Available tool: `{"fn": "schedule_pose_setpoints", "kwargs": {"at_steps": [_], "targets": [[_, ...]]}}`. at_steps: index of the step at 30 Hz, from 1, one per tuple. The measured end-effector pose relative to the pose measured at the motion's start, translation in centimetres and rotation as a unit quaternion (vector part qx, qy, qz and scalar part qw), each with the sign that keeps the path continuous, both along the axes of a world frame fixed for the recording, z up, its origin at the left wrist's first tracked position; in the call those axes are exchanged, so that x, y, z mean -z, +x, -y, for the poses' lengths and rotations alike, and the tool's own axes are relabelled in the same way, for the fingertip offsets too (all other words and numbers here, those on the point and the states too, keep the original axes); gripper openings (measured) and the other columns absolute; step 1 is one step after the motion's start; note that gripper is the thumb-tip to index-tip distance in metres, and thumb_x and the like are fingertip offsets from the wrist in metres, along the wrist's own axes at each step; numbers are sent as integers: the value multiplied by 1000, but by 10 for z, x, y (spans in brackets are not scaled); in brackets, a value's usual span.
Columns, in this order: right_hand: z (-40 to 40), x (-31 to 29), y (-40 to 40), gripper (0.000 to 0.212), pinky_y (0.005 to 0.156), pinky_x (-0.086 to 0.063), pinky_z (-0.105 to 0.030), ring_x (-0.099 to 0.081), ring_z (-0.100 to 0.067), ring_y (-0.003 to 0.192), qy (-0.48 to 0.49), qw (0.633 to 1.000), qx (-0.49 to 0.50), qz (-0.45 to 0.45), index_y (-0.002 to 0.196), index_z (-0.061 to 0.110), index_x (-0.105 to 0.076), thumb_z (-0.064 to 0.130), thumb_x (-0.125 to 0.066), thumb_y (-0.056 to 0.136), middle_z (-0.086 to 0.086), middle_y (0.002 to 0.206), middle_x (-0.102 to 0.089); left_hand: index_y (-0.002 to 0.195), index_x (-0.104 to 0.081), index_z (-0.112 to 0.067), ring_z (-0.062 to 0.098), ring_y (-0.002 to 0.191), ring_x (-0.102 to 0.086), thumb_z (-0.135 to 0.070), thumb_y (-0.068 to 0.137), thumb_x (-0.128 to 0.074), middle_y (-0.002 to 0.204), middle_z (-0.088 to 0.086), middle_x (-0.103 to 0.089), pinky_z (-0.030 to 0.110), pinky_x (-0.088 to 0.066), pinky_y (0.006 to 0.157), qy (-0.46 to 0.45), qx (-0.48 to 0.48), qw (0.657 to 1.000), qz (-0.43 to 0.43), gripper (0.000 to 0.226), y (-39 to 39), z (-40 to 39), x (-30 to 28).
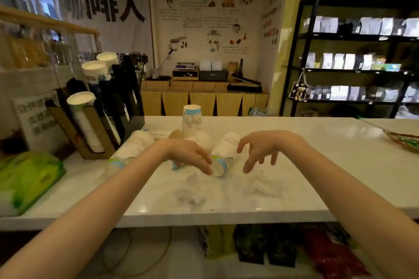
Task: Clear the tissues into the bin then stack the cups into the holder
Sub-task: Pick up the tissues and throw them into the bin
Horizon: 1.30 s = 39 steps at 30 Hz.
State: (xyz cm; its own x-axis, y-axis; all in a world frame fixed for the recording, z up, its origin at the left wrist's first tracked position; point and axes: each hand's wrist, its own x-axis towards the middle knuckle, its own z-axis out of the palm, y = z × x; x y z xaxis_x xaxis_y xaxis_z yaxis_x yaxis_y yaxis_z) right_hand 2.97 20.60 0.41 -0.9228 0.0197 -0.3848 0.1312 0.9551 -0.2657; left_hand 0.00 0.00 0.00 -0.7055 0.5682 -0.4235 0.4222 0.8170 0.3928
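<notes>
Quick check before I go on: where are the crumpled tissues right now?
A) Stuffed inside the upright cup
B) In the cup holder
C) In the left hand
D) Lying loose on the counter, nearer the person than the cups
D: the crumpled tissues lie on the white counter, with both the left hand and right hand hovering open above, holding nothing.

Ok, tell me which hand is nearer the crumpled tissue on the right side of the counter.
Right. The right hand hovers open just above and behind the tissue; the left hand is further left, over the lying cups.
</notes>
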Motion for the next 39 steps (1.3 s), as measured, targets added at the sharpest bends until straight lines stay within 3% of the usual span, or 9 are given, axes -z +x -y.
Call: {"fn": "schedule_pose_setpoints", "kwargs": {"at_steps": [4, 9, 13, 18, 25, 28, 31, 34, 39], "targets": [[0, 24, 8, 72, 80, -49, -33, -56, -27, 112, 81, 996, 12, 19, 135, 24, -40, 42, -72, 72, -3, 137, -44, 127, -48, -29, 22, 129, -38, -43, 75, -65, 141, 0, -39, 38, -36, 108, -91, 23, 996, -14, 56, 3, 4, 22], [-9, 53, 9, 56, 70, -53, -33, -54, -23, 98, 74, 997, -7, -21, 122, 24, -53, 26, -75, 71, -5, 129, -48, 119, -57, -24, 20, 112, -50, -31, 73, -70, 130, 5, -49, 30, -46, 91, -22, 3, 995, -97, 48, 6, 7, 50], [-13, 64, 12, 34, 79, -53, -33, -54, -22, 97, 71, 989, -39, -124, 109, 20, -64, 12, -67, 77, -9, 120, -55, 109, -63, -22, 16, 97, -50, -21, 71, -72, 123, 7, -53, 25, -38, 79, 58, -20, 986, -155, 40, 13, 11, 67], [0, 56, 39, 21, 52, -50, -21, -57, -17, 76, -135, 975, -54, -171, 97, 22, -68, 12, -68, 78, -5, 108, -55, 97, -67, -23, 13, 84, -56, -10, 67, -71, 98, -4, -57, 10, -43, 63, 201, -96, 964, -147, 32, 39, 17, 83], [27, 83, 105, 19, 63, -50, -22, -60, -14, 70, -400, 908, -101, -77, 78, 23, -74, 4, -71, 75, 9, 83, -73, 89, -69, -14, 3, 75, -63, -1, 73, -67, 88, 0, -68, 10, -48, 65, 378, -186, 906, 47, 20, 118, 37, 130], [42, 135, 115, 16, 67, -46, -31, -52, -32, 64, -402, 905, -139, -5, 79, 22, -76, 7, -72, 74, -9, 84, -73, 87, -69, -13, 9, 73, -61, -2, 73, -68, 83, 3, -68, 16, -47, 68, 303, -197, 931, 58, 19, 145, 49, 199], [55, 212, 115, 14, 56, -44, -24, -50, -17, 54, -377, 915, -133, 54, 88, 18, -75, 10, -70, 77, -1, 67, -66, 75, -67, -19, 1, 66, -58, 2, 71, -67, 76, -4, -65, 10, -46, 64, 263, -265, 921, 110, 21, 162, 60, 285], [61, 312, 113, 18, 57, -51, -13, -63, 1, 64, -407, 911, -22, 70, 92, 17, -73, 5, -65, 81, 6, 86, -69, 68, -68, -23, 7, 67, -57, -5, 71, -71, 72, -4, -65, 12, -43, 64, 254, -363, 890, 111, 18, 171, 71, 374], [60, 491, 110, 38, 73, -54, -26, -61, -18, 85, -442, 877, 175, 70, 102, 12, -67, -11, -48, 80, -9, 102, -64, 88, -72, -12, 15, 81, -61, -10, 69, -75, 81, 3, -66, 18, -45, 68, 231, -455, 849, 138, 20, 174, 67, 524]]}}
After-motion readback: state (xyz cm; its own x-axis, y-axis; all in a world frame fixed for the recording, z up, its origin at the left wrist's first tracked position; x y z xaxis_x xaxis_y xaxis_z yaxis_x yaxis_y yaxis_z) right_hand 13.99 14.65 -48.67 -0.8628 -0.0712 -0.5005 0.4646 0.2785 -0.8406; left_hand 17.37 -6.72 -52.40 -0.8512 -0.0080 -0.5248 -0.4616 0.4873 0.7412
